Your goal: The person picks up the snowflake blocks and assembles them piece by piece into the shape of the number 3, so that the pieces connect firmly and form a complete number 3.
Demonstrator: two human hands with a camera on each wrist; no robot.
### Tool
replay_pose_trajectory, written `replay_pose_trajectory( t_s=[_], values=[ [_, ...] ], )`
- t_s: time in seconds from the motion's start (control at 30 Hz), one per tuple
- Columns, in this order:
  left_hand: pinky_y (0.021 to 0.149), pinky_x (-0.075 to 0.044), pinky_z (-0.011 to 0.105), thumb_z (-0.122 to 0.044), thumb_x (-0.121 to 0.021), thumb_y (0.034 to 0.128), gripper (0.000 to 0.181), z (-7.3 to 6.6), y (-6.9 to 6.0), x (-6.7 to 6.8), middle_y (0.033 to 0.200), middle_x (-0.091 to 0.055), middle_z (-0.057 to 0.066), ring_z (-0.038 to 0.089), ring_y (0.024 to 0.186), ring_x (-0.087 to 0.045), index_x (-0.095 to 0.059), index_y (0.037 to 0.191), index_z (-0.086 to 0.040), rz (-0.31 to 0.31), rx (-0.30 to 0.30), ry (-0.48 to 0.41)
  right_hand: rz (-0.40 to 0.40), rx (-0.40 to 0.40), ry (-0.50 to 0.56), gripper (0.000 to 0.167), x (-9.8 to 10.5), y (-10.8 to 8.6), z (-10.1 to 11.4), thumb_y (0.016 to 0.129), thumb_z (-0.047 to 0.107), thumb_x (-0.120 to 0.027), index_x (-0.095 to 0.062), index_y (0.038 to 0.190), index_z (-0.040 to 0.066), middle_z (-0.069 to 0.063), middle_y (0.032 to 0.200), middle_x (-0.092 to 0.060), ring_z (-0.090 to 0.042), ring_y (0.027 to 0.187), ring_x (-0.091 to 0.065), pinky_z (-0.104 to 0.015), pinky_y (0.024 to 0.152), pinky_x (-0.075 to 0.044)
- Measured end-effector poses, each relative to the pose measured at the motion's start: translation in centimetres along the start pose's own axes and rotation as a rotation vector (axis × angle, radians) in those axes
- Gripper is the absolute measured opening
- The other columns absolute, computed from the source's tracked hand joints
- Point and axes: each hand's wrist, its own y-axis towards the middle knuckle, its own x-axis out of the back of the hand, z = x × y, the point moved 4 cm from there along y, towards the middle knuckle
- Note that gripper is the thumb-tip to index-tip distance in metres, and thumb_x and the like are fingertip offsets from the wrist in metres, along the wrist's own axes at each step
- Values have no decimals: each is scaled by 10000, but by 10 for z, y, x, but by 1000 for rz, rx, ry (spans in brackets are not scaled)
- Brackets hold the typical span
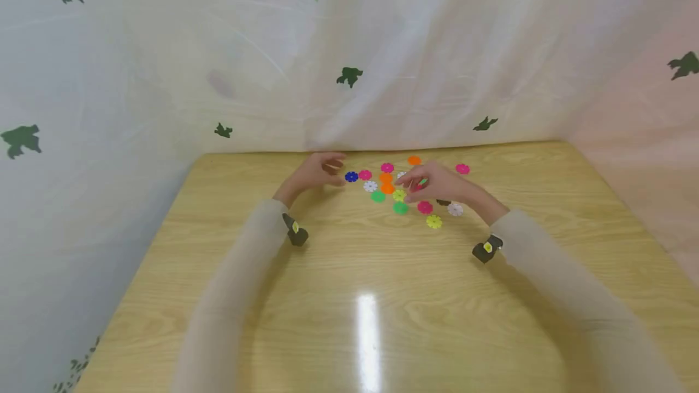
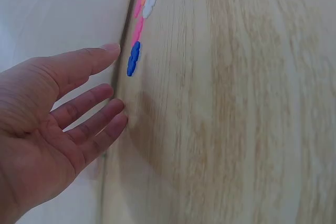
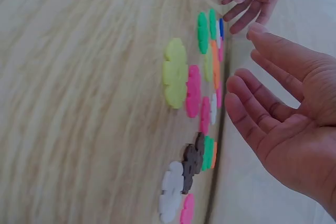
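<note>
Your flower-shaped pieces lie loose and flat in a cluster toward the far side of the wooden counter, close to the patterned cloth behind it. From how they lie, you look to be at an early stage: nothing is lifted, and no finished stack or sorted colour group shows. Which pieces count as dealt with, the pictures do not tell.

Your left hand is released, thumb and fingers relaxed and spread around nothing, just beside the blue piece at the cluster's left end. Your right hand is also free of any load, its fingers loosely bent over the middle of the cluster; a green piece and a pink one show in the gap between thumb and fingers. The right wrist view shows its palm bare, though you cannot tell from it whether a fingertip touches a piece.

What is left on the counter is mixed. Next to the blue piece come a pink piece and a white piece; two orange pieces touch or overlap, and you cannot tell whether they are joined. The yellow piece nearest you lies at the near edge of the spread, and a far-right pink piece sits well apart. Dark brown shows too, seemingly two pieces overlapping, in the right wrist view.
</note>
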Motion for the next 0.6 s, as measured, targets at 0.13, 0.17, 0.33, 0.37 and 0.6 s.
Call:
replay_pose_trajectory(
  t_s=[0.13, 0.17, 0.33, 0.37, 0.6],
  values=[
    [1112, -500, 430, -14, -786, 865, 672, 5, 5, -2, 1411, -593, 245, 394, 1280, -602, -496, 1470, 12, 7, 18, -39, 51, 49, -1, 372, -7, -1, -2, 857, 74, -813, -716, 1204, -21, -158, 1006, -727, -228, 882, -641, -252, 799, -581],
    [1109, -503, 426, -12, -788, 863, 664, 5, 6, -2, 1398, -605, 240, 388, 1274, -607, -506, 1463, 11, 3, 24, -44, 63, 50, 4, 363, -9, -1, -3, 854, 67, -813, -720, 1194, -21, -150, 974, -721, -222, 864, -633, -241, 785, -572],
    [1084, -516, 393, -18, -802, 852, 572, 7, 11, -6, 1328, -656, 225, 349, 1221, -627, -588, 1380, 33, -19, 28, -28, 113, 29, -6, 345, -16, 1, -6, 845, 70, -820, -730, 1170, -2, -123, 954, -686, -192, 845, -610, -217, 767, -547],
    [1078, -519, 385, -21, -805, 851, 550, 8, 12, -8, 1315, -664, 223, 341, 1208, -630, -605, 1360, 36, -21, 29, -21, 119, 19, -10, 347, -17, 1, -7, 844, 76, -822, -731, 1171, 3, -121, 958, -678, -188, 843, -606, -216, 762, -545],
    [1042, -525, 360, -46, -810, 848, 479, 8, 19, -14, 1257, -694, 208, 310, 1142, -639, -661, 1298, 25, -36, 51, 14, 138, 2, -38, 333, -18, 2, -6, 847, 80, -821, -739, 1161, 4, -142, 962, -648, -197, 817, -561, -226, 724, -512]
  ],
)
